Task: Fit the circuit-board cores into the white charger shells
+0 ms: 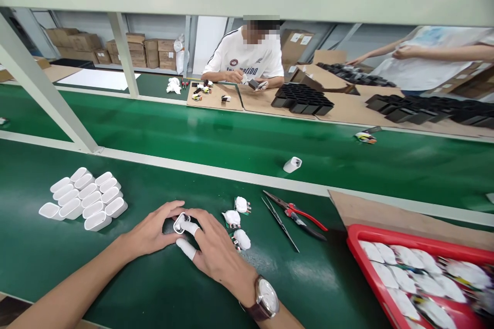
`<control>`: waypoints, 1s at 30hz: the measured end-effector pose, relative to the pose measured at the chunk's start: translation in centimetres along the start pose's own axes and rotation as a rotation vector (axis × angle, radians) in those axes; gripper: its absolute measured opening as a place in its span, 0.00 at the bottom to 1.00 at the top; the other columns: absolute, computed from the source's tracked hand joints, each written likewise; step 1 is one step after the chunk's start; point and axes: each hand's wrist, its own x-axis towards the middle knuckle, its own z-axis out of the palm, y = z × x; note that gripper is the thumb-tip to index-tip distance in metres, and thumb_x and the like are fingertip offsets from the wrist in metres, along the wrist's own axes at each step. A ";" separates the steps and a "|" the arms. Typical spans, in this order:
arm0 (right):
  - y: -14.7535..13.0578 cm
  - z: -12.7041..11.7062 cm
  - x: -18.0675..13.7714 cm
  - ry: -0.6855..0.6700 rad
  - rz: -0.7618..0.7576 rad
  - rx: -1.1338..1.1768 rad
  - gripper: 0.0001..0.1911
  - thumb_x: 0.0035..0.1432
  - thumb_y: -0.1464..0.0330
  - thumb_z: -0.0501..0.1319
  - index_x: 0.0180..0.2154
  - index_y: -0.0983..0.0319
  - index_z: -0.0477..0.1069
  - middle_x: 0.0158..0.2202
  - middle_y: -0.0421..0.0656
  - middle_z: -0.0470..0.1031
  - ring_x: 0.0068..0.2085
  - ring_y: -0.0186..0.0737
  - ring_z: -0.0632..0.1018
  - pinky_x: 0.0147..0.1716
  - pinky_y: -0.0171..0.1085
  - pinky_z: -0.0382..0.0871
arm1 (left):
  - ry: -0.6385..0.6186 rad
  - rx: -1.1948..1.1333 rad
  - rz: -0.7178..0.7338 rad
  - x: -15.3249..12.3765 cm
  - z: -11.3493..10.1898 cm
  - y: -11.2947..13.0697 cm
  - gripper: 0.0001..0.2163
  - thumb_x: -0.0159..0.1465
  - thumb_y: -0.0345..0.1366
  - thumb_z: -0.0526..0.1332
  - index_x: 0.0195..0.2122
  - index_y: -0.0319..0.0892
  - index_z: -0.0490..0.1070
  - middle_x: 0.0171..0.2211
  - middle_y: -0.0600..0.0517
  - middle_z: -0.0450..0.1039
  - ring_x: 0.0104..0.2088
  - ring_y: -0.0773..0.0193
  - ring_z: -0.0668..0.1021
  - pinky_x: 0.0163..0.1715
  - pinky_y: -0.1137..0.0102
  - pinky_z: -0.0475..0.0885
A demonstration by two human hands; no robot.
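My left hand is closed around the side of a small white plastic housing, whose open end faces up toward me. My right hand, with white finger cots on two fingers and a watch at the wrist, is at the same housing. One covered fingertip presses at its opening; what sits inside is mostly hidden. Just right of my right hand lie three white-wrapped circuit modules with metal prongs. Left of my left hand stand several empty white housings in rows, open ends up.
Tweezers and red-and-black pliers lie right of the modules. A red tray of wrapped modules stands at the lower right. Beyond the bench rail, a white housing lies on the green belt. Two people work opposite, near black cases.
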 end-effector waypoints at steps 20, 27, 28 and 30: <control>1.5 0.1 -0.6 0.202 0.035 0.010 0.23 0.72 0.71 0.60 0.65 0.60 0.62 0.53 0.51 0.77 0.51 0.50 0.78 0.50 0.51 0.77 | 0.139 0.209 0.403 -0.2 0.3 0.1 0.13 0.73 0.30 0.62 0.56 0.48 0.70 0.55 0.46 0.76 0.52 0.58 0.81 0.54 0.64 0.78; 3.2 -1.7 -0.3 0.350 0.017 -0.153 0.18 0.72 0.72 0.60 0.61 0.62 0.66 0.54 0.52 0.78 0.51 0.49 0.79 0.51 0.48 0.74 | 0.263 0.325 0.593 0.2 0.3 1.4 0.12 0.71 0.23 0.62 0.50 0.47 0.72 0.52 0.44 0.76 0.44 0.60 0.80 0.42 0.66 0.78; 3.4 -2.3 -0.2 0.361 0.022 -0.179 0.16 0.73 0.72 0.59 0.60 0.63 0.68 0.54 0.52 0.78 0.51 0.49 0.79 0.51 0.48 0.73 | 0.256 0.345 0.581 0.2 0.4 1.7 0.11 0.71 0.22 0.62 0.48 0.46 0.72 0.50 0.45 0.77 0.43 0.60 0.79 0.41 0.66 0.77; 4.1 -3.9 -0.1 0.348 0.069 -0.247 0.14 0.74 0.71 0.57 0.57 0.64 0.70 0.53 0.53 0.78 0.50 0.50 0.79 0.50 0.48 0.72 | 0.237 0.367 0.549 0.0 0.7 2.3 0.08 0.71 0.23 0.61 0.44 0.45 0.72 0.48 0.46 0.77 0.41 0.61 0.79 0.40 0.66 0.76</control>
